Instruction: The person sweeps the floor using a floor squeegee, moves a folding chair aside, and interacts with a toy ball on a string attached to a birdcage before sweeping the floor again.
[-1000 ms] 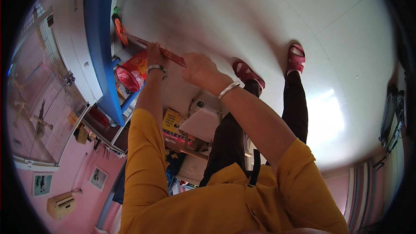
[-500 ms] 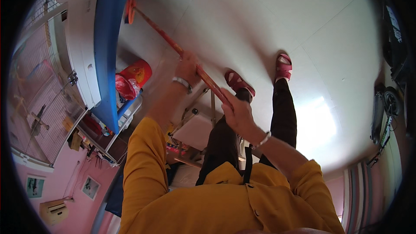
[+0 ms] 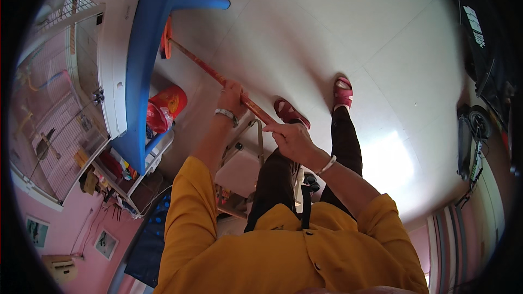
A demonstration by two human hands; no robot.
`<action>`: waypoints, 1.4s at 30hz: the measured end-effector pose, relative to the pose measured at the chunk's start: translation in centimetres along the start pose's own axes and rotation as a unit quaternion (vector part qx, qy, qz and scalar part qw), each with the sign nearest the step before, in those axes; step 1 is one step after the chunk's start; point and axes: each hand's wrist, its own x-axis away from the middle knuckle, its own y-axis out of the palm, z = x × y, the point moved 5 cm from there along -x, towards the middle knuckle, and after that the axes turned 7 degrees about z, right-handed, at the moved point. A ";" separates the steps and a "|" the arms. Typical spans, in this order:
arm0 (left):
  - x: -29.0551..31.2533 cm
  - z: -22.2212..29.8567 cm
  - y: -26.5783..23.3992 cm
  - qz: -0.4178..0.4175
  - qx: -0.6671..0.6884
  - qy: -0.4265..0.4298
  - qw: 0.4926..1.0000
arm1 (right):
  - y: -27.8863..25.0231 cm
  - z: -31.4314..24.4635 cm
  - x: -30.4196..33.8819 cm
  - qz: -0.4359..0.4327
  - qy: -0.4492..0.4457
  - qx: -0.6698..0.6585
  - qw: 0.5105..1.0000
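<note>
Red-handled floor tool (image 3: pixel 258 110) slants across the scene, its orange head (image 3: pixel 166 41) at the far left, beside the blue plastic stand (image 3: pixel 140 71) and just nearer than its jutting leg (image 3: pixel 202 2). The left hand (image 3: pixel 232 98) is wrapped around the shaft partway along; the right hand (image 3: pixel 292 141) is closed around its near end. This spacing probably lets the left hand steer while the right steadies the end. The low slant likely suits the narrow reach beside the stand. A red bucket (image 3: pixel 173 101) sits near the stand, to the left of the left hand, perhaps to keep the floor (image 3: pixel 305 22) open. Whether the head is a mop or broom, I cannot tell.
</note>
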 end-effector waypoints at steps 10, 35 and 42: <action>-2.2 4.0 -3.3 0.050 0.034 0.158 0.986 | 0.3 -1.9 2.4 0.044 0.042 -0.015 0.998; 11.8 31.4 -2.8 -0.205 0.155 0.182 0.949 | -22.3 -16.7 22.2 0.001 0.180 0.233 0.956; 11.4 37.0 -11.8 -0.186 0.242 0.216 0.928 | -24.4 -28.2 22.8 0.032 0.064 0.258 0.964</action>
